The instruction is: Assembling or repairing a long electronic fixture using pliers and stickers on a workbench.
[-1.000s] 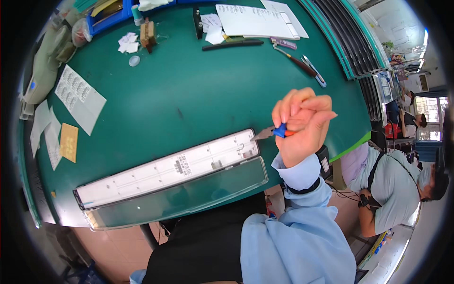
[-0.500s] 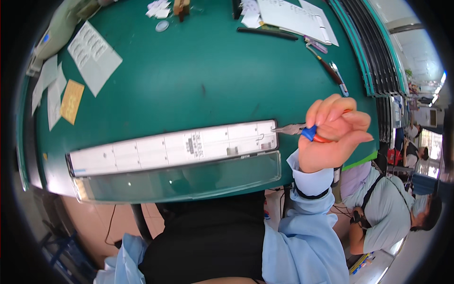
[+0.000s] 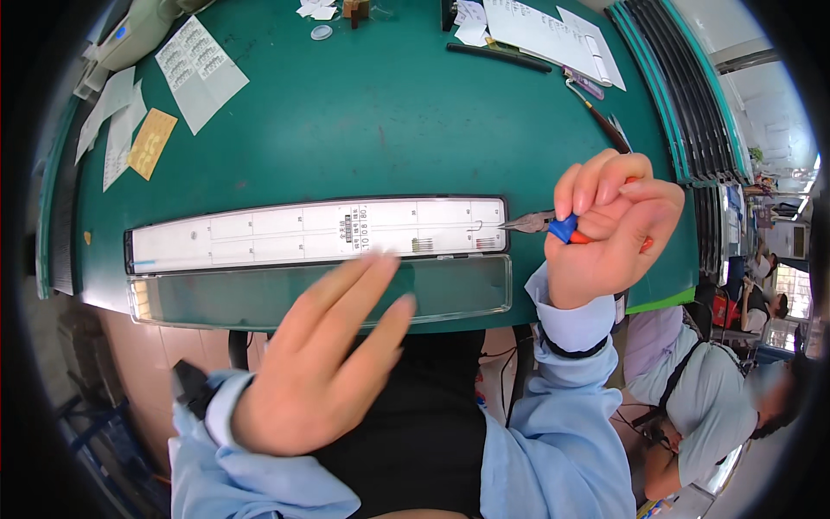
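While the right hand [image 3: 618, 229] goes on gripping the pliers as it did a second ago, the left hand [image 3: 324, 359] has only now come up into view from the lower edge, blurred with motion, its fingers spread and flat, holding nothing, hovering over the near edge of the desk [image 3: 346, 130]. That suggests the work at the case's right end is being joined by a second hand, perhaps to steady or close it, though this is only a judgement.

Largest is the desk itself, a matte green top with a curved near edge. Along that edge lies a long narrow case [image 3: 316, 235]: a white, panelled tray with dark rims, and beside it, nearer the person, its clear plastic lid [image 3: 216, 294], glossy and see-through, folded open flat. Papers [image 3: 199, 69] lie toward the far left corner, thin and white, with a small tan card [image 3: 151, 143] beside them. Smallest are the needle-nose pliers [image 3: 540, 225], slim metal tips with blue and orange handles, fingers curled tightly around them, tips touching the case's right end.
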Motion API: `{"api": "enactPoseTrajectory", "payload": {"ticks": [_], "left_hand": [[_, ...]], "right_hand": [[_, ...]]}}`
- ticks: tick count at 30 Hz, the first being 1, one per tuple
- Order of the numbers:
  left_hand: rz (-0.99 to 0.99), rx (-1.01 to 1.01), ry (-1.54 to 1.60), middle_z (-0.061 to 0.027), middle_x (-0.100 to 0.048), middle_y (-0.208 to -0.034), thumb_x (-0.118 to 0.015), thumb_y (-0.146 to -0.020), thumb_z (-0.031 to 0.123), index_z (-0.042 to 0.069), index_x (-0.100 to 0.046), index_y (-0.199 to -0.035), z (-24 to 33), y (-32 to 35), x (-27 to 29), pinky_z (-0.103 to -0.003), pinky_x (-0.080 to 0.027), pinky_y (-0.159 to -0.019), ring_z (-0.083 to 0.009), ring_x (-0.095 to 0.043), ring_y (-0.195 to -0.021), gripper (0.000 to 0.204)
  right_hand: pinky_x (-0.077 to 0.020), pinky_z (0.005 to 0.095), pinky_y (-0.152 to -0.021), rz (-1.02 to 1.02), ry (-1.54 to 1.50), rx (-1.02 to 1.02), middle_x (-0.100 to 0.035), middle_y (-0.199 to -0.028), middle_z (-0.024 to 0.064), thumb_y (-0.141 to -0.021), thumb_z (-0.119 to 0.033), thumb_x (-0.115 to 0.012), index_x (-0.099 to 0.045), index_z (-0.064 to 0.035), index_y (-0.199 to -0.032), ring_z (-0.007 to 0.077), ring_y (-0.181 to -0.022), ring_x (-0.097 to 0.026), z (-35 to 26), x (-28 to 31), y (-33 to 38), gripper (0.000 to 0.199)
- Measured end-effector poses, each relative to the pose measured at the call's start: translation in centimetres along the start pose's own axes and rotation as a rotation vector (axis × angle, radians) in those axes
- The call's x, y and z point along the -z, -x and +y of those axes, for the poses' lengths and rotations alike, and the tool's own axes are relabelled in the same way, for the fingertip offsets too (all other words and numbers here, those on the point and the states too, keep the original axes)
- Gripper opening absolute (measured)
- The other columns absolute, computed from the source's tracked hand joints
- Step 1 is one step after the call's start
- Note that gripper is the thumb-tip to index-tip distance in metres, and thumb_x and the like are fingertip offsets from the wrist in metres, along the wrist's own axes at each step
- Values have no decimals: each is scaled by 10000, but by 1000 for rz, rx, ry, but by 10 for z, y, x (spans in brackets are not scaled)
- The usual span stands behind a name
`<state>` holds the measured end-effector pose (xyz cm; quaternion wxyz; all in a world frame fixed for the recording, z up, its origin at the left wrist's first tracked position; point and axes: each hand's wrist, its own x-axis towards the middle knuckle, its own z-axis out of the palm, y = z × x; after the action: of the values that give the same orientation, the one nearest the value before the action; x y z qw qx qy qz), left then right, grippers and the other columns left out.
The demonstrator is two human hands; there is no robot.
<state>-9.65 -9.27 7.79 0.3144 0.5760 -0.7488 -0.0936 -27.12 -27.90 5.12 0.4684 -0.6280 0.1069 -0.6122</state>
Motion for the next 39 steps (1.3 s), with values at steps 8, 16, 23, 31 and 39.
{"api": "enactPoseTrajectory", "payload": {"ticks": [8,16,23,31,39], "left_hand": [[-179,123,-103,-297,-326,-1446,-777,-709,356,6,-530,-1295,-16,-37,-66,-618,-241,-1089,-494,-290,-1355,726],[-235,131,-138,-296,-335,-1436,-658,-741,592,51,-517,-1335,-19,-39,-67,-643,-214,-1081,-495,-300,-1345,816],[-264,134,-149,-294,-338,-1438,-651,-710,626,46,-514,-1331,-18,-40,-66,-659,-209,-1077,-501,-299,-1345,861],[-273,134,-135,-297,-343,-1436,-670,-689,623,50,-511,-1334,-17,-42,-65,-660,-208,-1079,-502,-296,-1347,878],[-292,150,-147,-291,-334,-1443,-682,-680,620,68,-499,-1358,-17,-41,-65,-654,-206,-1083,-497,-294,-1349,893]], "right_hand": [[-498,323,-529,-94,-133,76,-492,-884,152,-947,-613,-290,-425,-18,-1046,204,-664,-501,13,-3,11,618],[-489,301,-501,-198,-28,59,-487,-924,146,-973,-589,-282,-479,-55,-1111,202,-702,-488,12,-3,12,585],[-500,302,-488,-255,-33,113,-496,-936,154,-968,-591,-300,-481,-50,-1147,208,-722,-505,12,-2,11,598],[-491,296,-483,-249,7,147,-492,-937,151,-983,-565,-298,-486,-58,-1155,203,-718,-499,10,0,6,567],[-464,288,-483,-208,-20,71,-480,-895,117,-991,-560,-270,-504,-90,-1076,193,-687,-475,13,0,9,531]]}}
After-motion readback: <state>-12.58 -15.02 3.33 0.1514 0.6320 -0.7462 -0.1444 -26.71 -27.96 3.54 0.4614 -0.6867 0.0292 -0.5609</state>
